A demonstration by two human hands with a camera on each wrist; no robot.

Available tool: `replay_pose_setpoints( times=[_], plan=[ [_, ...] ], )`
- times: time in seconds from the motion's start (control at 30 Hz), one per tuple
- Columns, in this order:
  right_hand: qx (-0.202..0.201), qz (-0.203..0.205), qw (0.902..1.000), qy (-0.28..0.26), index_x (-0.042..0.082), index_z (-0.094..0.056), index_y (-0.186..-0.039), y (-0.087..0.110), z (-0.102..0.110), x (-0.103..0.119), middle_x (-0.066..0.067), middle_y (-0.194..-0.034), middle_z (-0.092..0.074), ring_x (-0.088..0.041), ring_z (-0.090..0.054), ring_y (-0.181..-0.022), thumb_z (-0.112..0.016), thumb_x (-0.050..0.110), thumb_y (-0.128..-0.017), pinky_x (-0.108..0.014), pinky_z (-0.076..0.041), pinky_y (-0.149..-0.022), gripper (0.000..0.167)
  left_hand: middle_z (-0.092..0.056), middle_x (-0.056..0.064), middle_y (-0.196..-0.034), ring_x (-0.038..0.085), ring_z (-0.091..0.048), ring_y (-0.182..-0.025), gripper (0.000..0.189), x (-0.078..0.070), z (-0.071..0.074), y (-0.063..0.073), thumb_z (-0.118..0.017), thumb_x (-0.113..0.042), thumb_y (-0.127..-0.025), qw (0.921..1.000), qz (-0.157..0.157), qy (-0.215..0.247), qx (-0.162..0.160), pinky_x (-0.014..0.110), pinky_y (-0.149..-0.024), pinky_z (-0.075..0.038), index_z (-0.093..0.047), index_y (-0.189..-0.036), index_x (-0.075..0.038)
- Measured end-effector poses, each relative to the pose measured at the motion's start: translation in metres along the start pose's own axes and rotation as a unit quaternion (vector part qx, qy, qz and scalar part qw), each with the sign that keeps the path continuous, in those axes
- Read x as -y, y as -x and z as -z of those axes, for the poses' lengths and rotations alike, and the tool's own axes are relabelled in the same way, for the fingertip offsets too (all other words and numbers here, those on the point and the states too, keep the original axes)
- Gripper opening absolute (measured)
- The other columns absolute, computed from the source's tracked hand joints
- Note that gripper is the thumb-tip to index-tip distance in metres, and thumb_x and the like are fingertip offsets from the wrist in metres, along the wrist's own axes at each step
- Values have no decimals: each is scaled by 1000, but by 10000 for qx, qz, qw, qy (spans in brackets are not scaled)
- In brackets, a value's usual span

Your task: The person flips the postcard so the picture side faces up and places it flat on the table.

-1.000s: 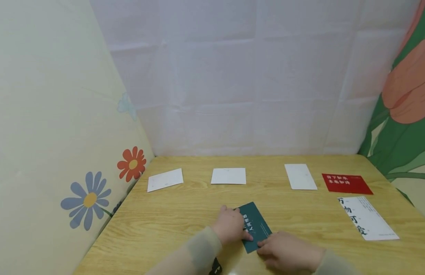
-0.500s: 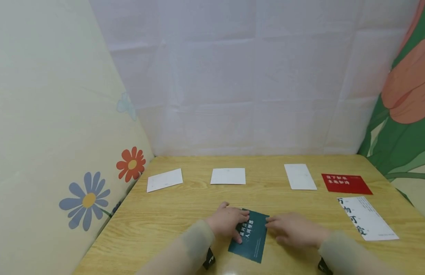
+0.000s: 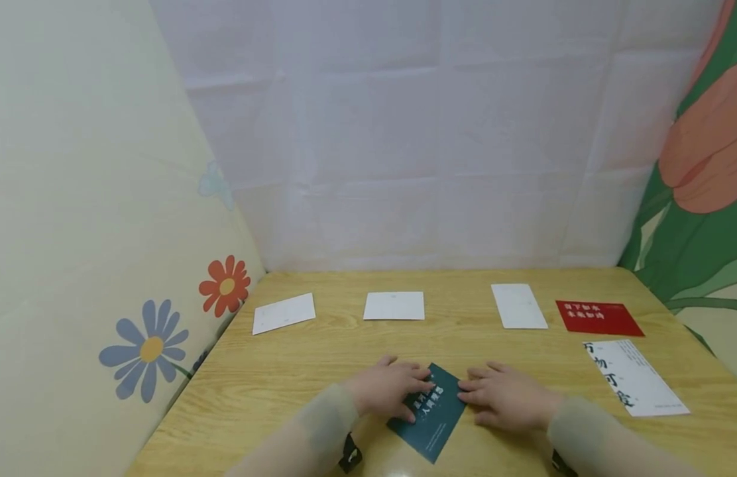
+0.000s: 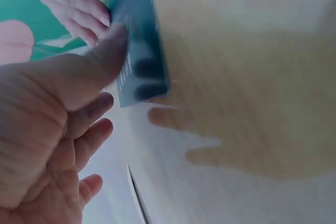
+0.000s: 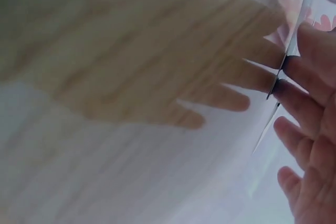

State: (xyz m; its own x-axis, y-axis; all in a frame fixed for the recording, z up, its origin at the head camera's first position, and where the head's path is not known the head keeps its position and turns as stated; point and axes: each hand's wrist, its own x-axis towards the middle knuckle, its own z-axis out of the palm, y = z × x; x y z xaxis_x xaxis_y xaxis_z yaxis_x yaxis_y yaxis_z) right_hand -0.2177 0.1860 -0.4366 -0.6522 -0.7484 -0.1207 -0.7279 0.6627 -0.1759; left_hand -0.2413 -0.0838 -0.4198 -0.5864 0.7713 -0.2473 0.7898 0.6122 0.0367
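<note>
A dark green card (image 3: 437, 427) with white lettering lies at a slant on the table, near its front middle. My left hand (image 3: 388, 391) rests on its left side, fingertips and thumb on the surface. In the left wrist view, the thumb of the left hand (image 4: 58, 103) lies over the green card (image 4: 142, 35). Against the card's right edge, the fingertips of my right hand (image 3: 508, 397) touch, fingers loosely extended. The right wrist view catches the card (image 5: 277, 80) almost edge-on at the right hand's (image 5: 315, 114) fingertips.
Along the back of the wooden table (image 3: 321, 371) lie a left white card (image 3: 283, 313), a middle white card (image 3: 394, 306) and a right white card (image 3: 519, 306). A red card (image 3: 599, 318) and a white card with black lettering (image 3: 637, 379) lie at the right. Patterned sheets surround the table.
The green card has turned clockwise on the table, and its position is slightly nearer the front. The right hand has moved from its lower corner up along its right side. Other cards stay put.
</note>
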Motion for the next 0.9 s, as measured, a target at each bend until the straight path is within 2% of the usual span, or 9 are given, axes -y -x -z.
replay_pose_setpoints(
  times=[0.1, 0.2, 0.37, 0.57, 0.73, 0.9],
  plan=[
    [-39, -104, 9999, -26, 24, -56, -136, 2, -2, 1, 7, -141, -50, -25, -40, -135, -55, 45, -95, -54, -24, -110, 46, -38, -8, -150, 13, -33, -138, 59, -5, -1, 12, -60, -50, -90, 9997, -157, 164, 34, 53, -110, -26, -46, -143, -29],
    [-84, -260, 9996, -69, 23, -57, -136, 6, -3, 3, 5, -140, -52, -27, -40, -134, -52, 50, -94, -55, -22, -111, 50, -35, -7, -152, 15, -32, -139, 62, -12, -3, 22, -55, -57, -90, 9983, -310, 436, 242, 54, -109, -26, -41, -146, -33],
    [-213, -583, 9981, 38, 20, -58, -134, 9, -5, 11, -1, -139, -53, -32, -40, -134, -48, 58, -93, -55, -20, -112, 57, -32, -7, -154, 20, -32, -137, 67, -20, -9, 30, -50, -67, -87, 9961, -187, 654, 557, 53, -108, -28, -35, -147, -39],
    [-174, -946, 9950, 273, 16, -61, -131, 10, -6, 24, -5, -136, -55, -33, -42, -132, -50, 57, -93, -54, -20, -112, 57, -33, -7, -152, 22, -34, -135, 68, -20, -13, 31, -47, -68, -88, 9967, 96, 686, 431, 53, -106, -29, -37, -147, -36],
    [-139, -1112, 9932, 321, 15, -62, -129, 12, -8, 29, -6, -133, -58, -31, -45, -129, -49, 59, -92, -53, -20, -112, 59, -30, -6, -155, 23, -30, -140, 68, -16, -13, 28, -47, -68, -88, 9958, 309, 798, 327, 59, -109, -22, -37, -147, -36],
    [-154, -1110, 9935, 225, 15, -59, -132, 12, -8, 32, -6, -136, -55, -29, -47, -127, -49, 60, -91, -54, -22, -111, 62, -26, -7, -156, 23, -24, -143, 67, -8, -12, 20, -48, -68, -88, 9938, 373, 987, 354, 60, -111, -14, -38, -146, -38]
  ],
)
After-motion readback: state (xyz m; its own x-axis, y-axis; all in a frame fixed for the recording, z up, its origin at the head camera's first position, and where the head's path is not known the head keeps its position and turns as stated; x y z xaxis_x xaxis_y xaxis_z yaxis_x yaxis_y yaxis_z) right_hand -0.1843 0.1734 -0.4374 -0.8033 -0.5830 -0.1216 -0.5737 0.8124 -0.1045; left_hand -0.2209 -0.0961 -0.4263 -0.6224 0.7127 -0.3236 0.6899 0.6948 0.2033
